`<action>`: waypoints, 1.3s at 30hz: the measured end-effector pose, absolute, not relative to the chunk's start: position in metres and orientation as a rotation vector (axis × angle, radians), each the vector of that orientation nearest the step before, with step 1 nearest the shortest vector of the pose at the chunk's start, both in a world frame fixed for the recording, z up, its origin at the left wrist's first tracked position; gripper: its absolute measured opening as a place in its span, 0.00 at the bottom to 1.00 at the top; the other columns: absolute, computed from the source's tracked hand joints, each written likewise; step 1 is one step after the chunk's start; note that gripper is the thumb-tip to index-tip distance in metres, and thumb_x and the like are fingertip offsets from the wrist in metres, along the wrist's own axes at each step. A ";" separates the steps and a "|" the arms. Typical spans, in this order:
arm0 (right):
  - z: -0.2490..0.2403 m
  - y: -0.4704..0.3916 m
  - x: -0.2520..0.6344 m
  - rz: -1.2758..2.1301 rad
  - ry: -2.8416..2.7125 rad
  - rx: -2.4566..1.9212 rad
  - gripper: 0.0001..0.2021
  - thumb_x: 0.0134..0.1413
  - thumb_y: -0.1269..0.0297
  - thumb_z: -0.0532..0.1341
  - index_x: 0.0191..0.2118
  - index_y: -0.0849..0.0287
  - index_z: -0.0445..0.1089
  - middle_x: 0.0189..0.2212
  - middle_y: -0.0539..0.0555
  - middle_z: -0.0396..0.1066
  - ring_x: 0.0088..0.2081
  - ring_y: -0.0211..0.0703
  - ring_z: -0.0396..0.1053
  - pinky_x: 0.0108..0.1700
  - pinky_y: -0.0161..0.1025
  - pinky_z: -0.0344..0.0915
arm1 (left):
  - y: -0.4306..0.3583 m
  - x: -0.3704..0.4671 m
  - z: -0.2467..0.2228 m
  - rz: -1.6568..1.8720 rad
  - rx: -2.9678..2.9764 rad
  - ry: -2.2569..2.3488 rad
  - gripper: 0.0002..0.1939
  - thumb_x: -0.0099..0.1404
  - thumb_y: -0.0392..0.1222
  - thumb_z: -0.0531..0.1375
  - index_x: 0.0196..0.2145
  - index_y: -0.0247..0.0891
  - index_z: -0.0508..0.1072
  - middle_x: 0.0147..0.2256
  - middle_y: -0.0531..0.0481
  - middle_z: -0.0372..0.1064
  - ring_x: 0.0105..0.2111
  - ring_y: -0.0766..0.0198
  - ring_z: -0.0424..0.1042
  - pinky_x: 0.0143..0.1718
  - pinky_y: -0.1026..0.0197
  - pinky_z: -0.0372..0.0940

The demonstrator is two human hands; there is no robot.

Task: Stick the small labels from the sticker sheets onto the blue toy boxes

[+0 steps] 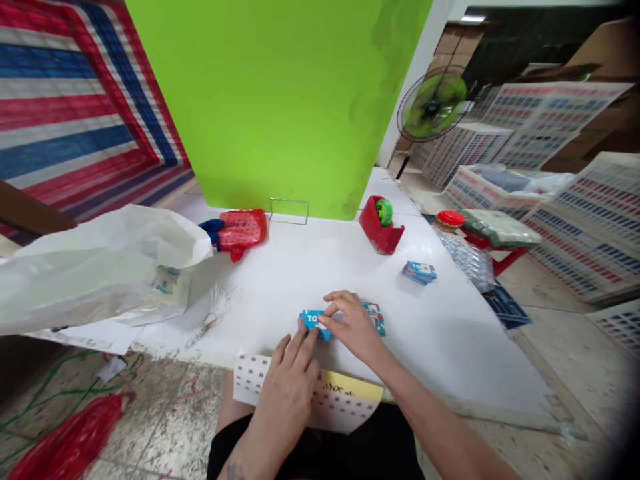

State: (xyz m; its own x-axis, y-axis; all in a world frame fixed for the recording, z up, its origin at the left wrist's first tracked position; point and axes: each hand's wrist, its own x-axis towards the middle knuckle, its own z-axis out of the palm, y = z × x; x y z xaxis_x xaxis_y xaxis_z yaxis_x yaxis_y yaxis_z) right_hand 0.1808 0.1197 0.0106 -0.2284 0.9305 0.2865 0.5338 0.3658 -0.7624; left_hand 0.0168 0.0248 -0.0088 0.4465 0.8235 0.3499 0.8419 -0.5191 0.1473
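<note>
A blue card printed "TO" (309, 319) lies on the white table in front of me. My left hand (291, 377) is open, its fingers stretched out and its fingertips on the card's near edge. Thumb and forefinger of my right hand (353, 325) are pinched together over the card, at a small white sticker (321, 322). More blue cards (376, 319) lie partly hidden behind my right hand. Under my left hand, a white sheet of small dark-printed stickers (250, 377) rests across my lap at the table edge, with a handwritten yellow strip (354, 387) along it.
To the right lies a small stack of blue cards (419, 271). A red tape dispenser (379, 227) stands behind it. A red plastic packet (245, 228) and a white plastic bag (110, 267) are on the left. A green panel (290, 107) rises behind the table (440, 347).
</note>
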 end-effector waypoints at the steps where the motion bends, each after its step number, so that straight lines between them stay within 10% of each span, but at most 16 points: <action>1: 0.009 0.121 0.182 0.699 -1.875 -1.259 0.04 0.45 0.69 0.65 0.25 0.55 0.71 0.40 0.54 0.70 0.47 0.48 0.65 0.50 0.48 0.58 | 0.025 0.017 -0.010 -0.600 -2.633 -1.509 0.06 0.66 0.34 0.53 0.34 0.37 0.69 0.61 0.48 0.55 0.63 0.55 0.49 0.60 0.49 0.49; 13: 0.004 0.128 0.187 0.944 -1.668 -1.208 0.06 0.47 0.62 0.63 0.26 0.57 0.68 0.40 0.54 0.72 0.44 0.45 0.69 0.49 0.46 0.61 | 0.030 0.019 -0.006 -0.557 -2.614 -1.512 0.06 0.66 0.35 0.54 0.36 0.39 0.70 0.57 0.49 0.62 0.59 0.56 0.56 0.57 0.48 0.52; 23: 0.022 0.128 0.191 1.178 -1.491 -1.220 0.08 0.46 0.60 0.63 0.28 0.57 0.65 0.21 0.46 0.66 0.24 0.36 0.62 0.27 0.34 0.59 | 0.033 0.019 -0.003 -0.589 -2.626 -1.527 0.06 0.65 0.32 0.54 0.36 0.39 0.70 0.55 0.51 0.64 0.57 0.56 0.57 0.58 0.45 0.50; 39: 0.012 0.119 0.182 0.757 -1.893 -1.336 0.02 0.50 0.64 0.62 0.28 0.54 0.69 0.29 0.49 0.72 0.34 0.42 0.69 0.41 0.40 0.63 | 0.031 0.019 -0.008 -0.569 -2.634 -1.457 0.05 0.65 0.32 0.54 0.37 0.36 0.69 0.58 0.46 0.60 0.60 0.55 0.54 0.58 0.49 0.52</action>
State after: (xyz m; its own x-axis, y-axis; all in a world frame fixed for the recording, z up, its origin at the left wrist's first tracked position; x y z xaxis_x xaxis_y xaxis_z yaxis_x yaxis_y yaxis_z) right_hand 0.1815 0.1188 0.0124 -0.2327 0.9511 0.2031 0.5489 0.3009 -0.7798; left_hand 0.0193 0.0311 -0.0076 0.4795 0.8020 0.3562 0.8310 -0.5454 0.1093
